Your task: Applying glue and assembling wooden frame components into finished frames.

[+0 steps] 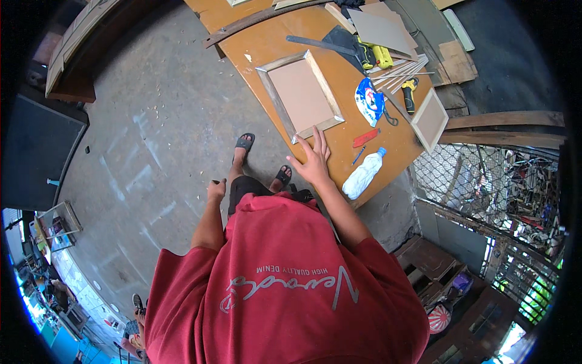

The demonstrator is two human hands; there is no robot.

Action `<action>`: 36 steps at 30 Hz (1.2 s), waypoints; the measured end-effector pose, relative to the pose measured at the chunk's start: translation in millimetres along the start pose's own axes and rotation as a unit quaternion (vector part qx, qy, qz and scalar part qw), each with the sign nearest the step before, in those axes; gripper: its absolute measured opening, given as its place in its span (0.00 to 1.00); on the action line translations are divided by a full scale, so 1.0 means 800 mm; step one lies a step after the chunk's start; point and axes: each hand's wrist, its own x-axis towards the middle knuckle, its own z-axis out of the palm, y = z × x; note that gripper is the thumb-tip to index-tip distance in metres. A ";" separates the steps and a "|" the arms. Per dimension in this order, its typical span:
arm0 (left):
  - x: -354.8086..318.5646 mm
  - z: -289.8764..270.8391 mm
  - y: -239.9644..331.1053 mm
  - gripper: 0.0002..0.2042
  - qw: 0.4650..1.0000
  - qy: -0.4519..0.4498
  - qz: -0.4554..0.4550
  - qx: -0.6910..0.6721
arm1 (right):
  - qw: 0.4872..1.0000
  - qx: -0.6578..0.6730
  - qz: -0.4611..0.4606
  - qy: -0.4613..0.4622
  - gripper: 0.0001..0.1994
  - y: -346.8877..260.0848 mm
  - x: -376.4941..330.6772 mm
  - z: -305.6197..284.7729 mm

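While right hand lies spread at framed panel, left hand hangs curled, contents unclear; panel likely light, stiff: grip 2 opposite rails.

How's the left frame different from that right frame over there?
The left frame looks bigger than the right frame. The left frame's wood is brown and streaky; the right frame's is paler. The right hand is at the left frame, not the right. Both are four-sided with brownish middles.
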 end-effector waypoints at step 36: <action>-0.041 -0.036 0.020 0.25 0.989 -0.146 0.020 -0.014 | 0.931 0.100 0.233 0.263 0.36 0.092 0.030 -0.018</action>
